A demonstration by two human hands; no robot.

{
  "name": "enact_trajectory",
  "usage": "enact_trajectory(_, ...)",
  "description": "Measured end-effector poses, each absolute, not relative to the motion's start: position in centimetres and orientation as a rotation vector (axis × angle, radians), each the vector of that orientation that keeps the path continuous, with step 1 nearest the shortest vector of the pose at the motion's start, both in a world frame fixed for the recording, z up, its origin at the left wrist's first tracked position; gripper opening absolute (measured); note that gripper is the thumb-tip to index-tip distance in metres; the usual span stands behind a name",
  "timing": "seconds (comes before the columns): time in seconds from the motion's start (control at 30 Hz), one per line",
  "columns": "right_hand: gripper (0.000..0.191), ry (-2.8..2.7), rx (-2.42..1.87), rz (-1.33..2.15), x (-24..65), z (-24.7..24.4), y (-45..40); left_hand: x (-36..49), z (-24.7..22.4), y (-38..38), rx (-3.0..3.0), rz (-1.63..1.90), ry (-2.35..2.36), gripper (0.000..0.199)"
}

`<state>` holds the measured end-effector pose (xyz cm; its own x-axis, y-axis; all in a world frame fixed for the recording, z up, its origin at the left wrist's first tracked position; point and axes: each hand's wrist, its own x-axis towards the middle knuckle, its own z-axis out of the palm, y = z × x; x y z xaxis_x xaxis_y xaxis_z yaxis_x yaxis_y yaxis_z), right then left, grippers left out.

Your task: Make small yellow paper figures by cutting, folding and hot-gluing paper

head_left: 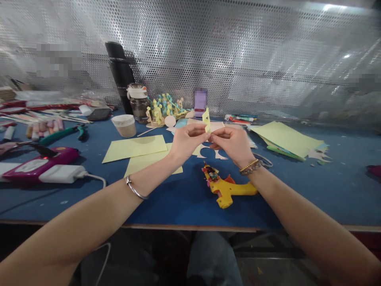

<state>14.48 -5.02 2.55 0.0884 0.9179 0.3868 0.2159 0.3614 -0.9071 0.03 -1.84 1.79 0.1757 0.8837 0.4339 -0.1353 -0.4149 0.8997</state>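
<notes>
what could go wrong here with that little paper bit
The thin yellow paper piece, pinched between the left hand and right hand, might crease or tear. The yellow glue gun lies just below the right hand; if it is hot, which the view cannot show, a lowered wrist might touch it.

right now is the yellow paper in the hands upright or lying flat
Upright: the yellow paper piece stands pinched between left hand and right hand, its tip pointing up.
</notes>
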Motion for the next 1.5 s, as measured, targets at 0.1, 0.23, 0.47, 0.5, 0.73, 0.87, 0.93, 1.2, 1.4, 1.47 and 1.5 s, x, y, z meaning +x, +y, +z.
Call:
enact_trajectory(0.1,0.023,-1.407,-1.118,0.744,14.45,2.49,-4.99,0.03,1.74,-1.77,1.576,1.413,0.769,0.031)
enact_trajectory(0.23,0.022,-1.439,-1.126,0.725,14.43,2.49,-5.07,0.01,1.69,-1.66,1.597,1.437,0.777,0.027)
enact_trajectory(0.47,0.021,-1.470,-1.164,0.669,14.28,2.52,-5.22,-0.01,1.70,-1.65,1.636,1.451,0.780,0.025)
enact_trajectory(0.5,0.021,-1.475,-1.171,0.657,14.28,2.51,-5.23,-0.01,1.71,-1.68,1.649,1.453,0.783,0.025)
enact_trajectory(0.73,0.020,-1.538,-1.178,0.546,14.14,2.57,-5.46,-0.02,1.82,-1.80,1.672,1.483,0.809,0.022)
enact_trajectory(0.87,0.020,-1.501,-1.170,0.571,14.15,2.89,-5.53,-0.22,1.84,-1.36,1.575,1.459,0.780,0.023)
enact_trajectory(0.93,0.019,-1.452,-1.170,0.610,14.33,2.91,-5.32,-0.35,1.87,-1.15,1.509,1.437,0.752,0.023)
enact_trajectory(1.2,0.020,-1.350,-1.134,0.863,14.62,2.46,-4.67,-0.38,2.20,-1.65,1.376,1.322,0.678,0.022)
enact_trajectory(1.4,0.025,-1.338,-1.076,0.895,14.44,2.53,-4.90,-0.23,1.99,-1.62,1.381,1.316,0.658,0.027)
enact_trajectory(1.47,0.025,-1.342,-1.080,0.885,14.43,2.48,-4.91,-0.20,1.89,-1.53,1.387,1.328,0.660,0.030)
enact_trajectory(1.5,0.025,-1.347,-1.084,0.879,14.43,2.45,-4.91,-0.18,1.84,-1.48,1.389,1.334,0.663,0.032)
